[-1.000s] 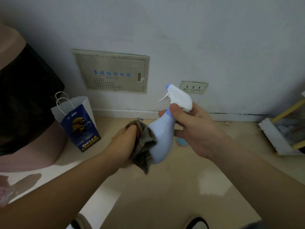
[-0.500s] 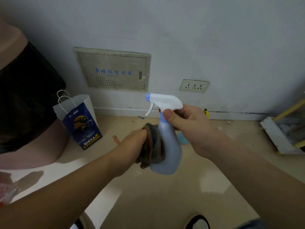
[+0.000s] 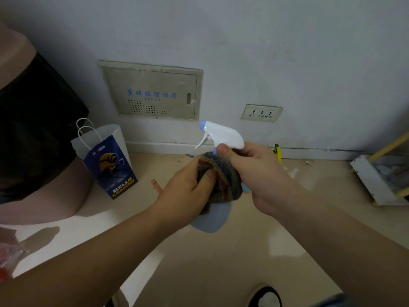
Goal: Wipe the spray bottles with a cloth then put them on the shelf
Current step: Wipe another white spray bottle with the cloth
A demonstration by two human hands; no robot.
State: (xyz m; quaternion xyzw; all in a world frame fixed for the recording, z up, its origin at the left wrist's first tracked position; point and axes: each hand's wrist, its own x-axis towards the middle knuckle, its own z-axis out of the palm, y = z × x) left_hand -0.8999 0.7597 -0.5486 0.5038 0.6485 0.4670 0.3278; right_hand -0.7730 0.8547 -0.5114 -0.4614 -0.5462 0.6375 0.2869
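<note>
Near the wall, right hand grips spray bottle; left hand clutches cloth against it.

We judge this a home, at the foot of a room wall. The painted wall carries a recessed wiring box with blue Chinese lettering and a socket. A skirting meets the beige floor, where a paper shopping bag stands.

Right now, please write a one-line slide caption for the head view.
Left hand presses a grey cloth round the spray bottle, held at its neck by the right hand.
</note>
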